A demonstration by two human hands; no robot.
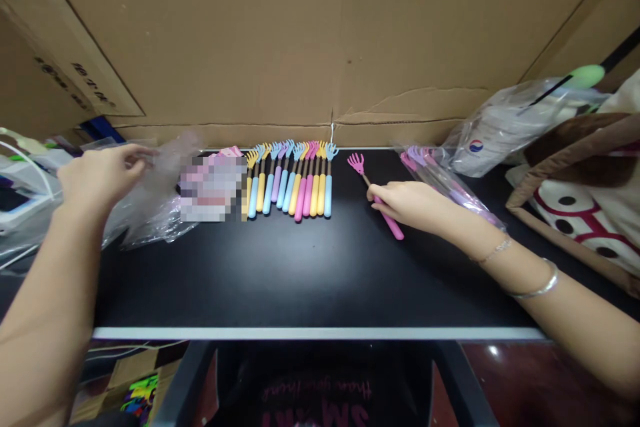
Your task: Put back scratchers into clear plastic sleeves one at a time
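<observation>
My right hand (405,203) is closed around the handle of a pink back scratcher (393,225), its hand-shaped head pointing up and left. At the left, the fingers of my left hand (107,170) pinch a clear plastic bag (173,163), which is partly blurred. A row of back scratchers (300,197) in blue, yellow, pink and purple lies side by side between my hands. Beside the row's left end is a stack of pink printed cards (233,155), mostly pixelated. Right of my right hand, more scratchers lie in a clear bag (450,190), partly covered by my forearm.
Cardboard (300,40) walls the back of the black table (300,273). A bagged cup (483,147) and a brown-and-white fabric bag (575,213) stand at the right. Cables and a white device (23,217) crowd the left. Below, a box holds colourful pieces (143,393).
</observation>
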